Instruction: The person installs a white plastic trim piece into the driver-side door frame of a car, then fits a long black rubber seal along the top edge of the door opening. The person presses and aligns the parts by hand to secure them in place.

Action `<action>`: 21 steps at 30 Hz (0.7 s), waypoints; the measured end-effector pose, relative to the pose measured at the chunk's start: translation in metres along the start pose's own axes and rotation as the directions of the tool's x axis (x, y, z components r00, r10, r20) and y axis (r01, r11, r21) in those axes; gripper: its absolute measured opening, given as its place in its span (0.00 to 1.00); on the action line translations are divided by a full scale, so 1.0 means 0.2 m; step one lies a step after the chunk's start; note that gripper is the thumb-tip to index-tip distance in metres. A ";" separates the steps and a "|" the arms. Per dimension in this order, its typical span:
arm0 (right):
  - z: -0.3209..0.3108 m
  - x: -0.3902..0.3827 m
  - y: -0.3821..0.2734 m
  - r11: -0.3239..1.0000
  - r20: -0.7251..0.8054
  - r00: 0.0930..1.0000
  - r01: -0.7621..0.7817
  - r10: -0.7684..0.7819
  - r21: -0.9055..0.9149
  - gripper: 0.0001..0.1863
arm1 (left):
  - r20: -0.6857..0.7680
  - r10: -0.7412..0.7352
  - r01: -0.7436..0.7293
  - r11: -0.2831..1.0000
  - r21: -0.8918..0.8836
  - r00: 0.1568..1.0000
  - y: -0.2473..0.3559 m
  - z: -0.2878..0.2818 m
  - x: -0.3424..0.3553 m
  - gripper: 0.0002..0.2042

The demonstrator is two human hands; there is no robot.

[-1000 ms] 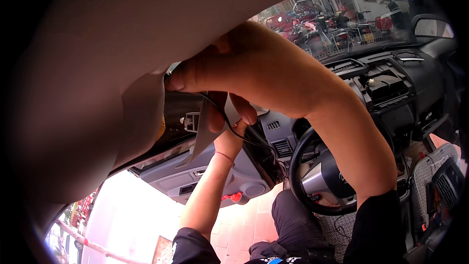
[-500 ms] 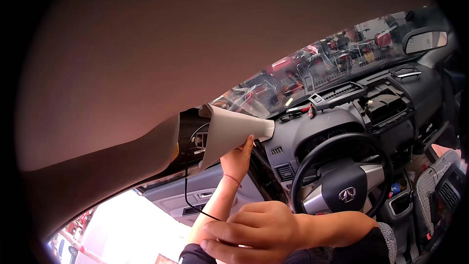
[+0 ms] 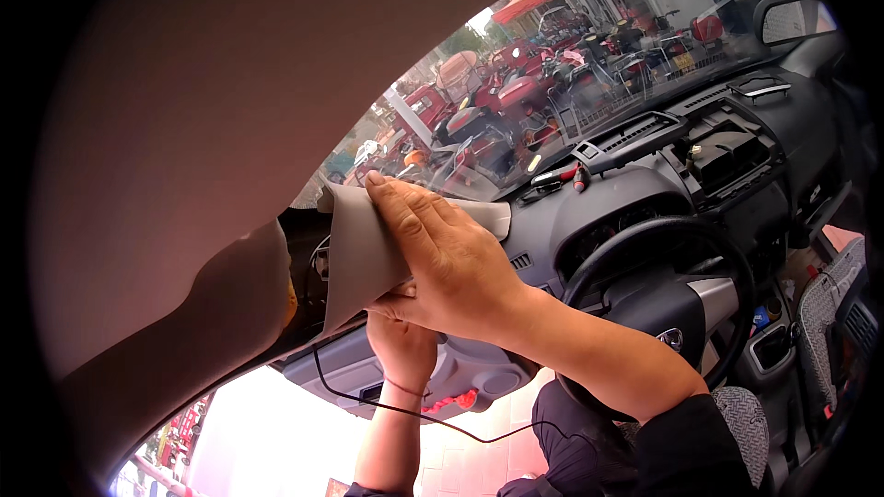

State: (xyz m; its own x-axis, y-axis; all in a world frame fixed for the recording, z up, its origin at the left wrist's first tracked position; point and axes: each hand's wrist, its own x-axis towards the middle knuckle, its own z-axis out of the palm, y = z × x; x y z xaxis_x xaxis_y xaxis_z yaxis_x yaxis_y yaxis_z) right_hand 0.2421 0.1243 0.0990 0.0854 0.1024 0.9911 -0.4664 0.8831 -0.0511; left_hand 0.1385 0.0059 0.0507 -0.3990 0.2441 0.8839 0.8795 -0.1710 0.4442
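My right hand (image 3: 442, 267) grips a beige pillar trim panel (image 3: 354, 253) at the windscreen's left side, its fingers stretched over the outer face and upper edge. My left hand (image 3: 398, 340), with a thin cord round the wrist, holds the same panel from below; its fingertips are partly hidden by my right hand. The panel's left end stands apart from the headliner (image 3: 166, 175), exposing a dark gap (image 3: 304, 271) with a thin wire inside. A black cable (image 3: 421, 416) hangs from this area and droops across my left forearm toward my legs.
The steering wheel (image 3: 741, 313) is below right. A red-and-black hand tool (image 3: 580, 179) lies on the dashboard (image 3: 608, 202) by a loose vent trim piece (image 3: 626, 138). The centre dash opening (image 3: 727, 156) is exposed. Parked scooters (image 3: 497, 101) show through the windscreen; a door stands open below left.
My right hand went from the headliner down to near my lap with the cable, then up onto the pillar trim beside my left hand. The cable now hangs lower and loose.
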 end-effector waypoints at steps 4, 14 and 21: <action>-0.02 -0.01 0.02 0.999 0.021 0.999 0.036 -0.036 0.032 0.52 | 0.148 -0.045 0.101 0.913 -0.395 0.988 0.47 -0.22 -0.07 0.20; 0.08 -0.04 -0.04 0.998 -0.013 0.998 0.067 -0.067 0.018 0.55 | -0.162 0.280 -0.314 0.915 -0.253 0.946 0.76 -0.30 0.01 0.18; -0.10 -0.01 0.10 0.990 -0.021 0.993 0.116 -0.118 -0.078 0.59 | 0.134 0.342 -0.349 0.936 0.034 0.930 0.96 -0.10 0.18 0.19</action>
State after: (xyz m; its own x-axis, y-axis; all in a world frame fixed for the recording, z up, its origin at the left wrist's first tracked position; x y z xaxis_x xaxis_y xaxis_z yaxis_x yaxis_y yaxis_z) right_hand 0.2496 0.1505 0.0942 0.1582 0.0067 0.9874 -0.3834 0.9219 0.0552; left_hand 0.2878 -0.0377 0.1698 -0.0355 0.2967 0.9543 0.9717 -0.2128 0.1023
